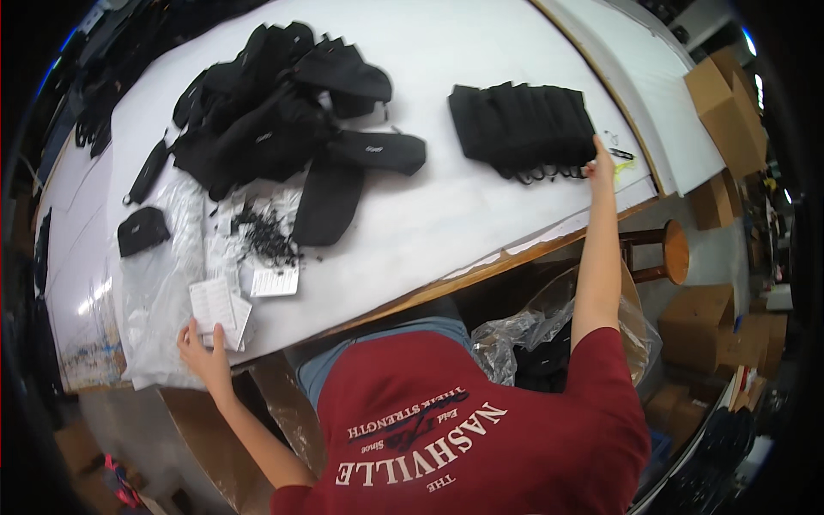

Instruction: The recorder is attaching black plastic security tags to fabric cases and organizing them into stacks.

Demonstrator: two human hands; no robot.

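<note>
My right hand stretches far out to the right end of a neat row of black fabric pouches on the white table, its fingers touching the last pouch at the loops. My left hand rests at the table's near left edge on a small stack of white cards; whether it grips them I cannot tell. A loose heap of black pouches lies at the table's far left. A scatter of small black fasteners sits on clear plastic beside the cards.
A crumpled clear plastic bag covers the table's left corner, with a single black pouch above it. Below the table stand a plastic-lined bin, a wooden stool and cardboard boxes. More boxes stand at the right.
</note>
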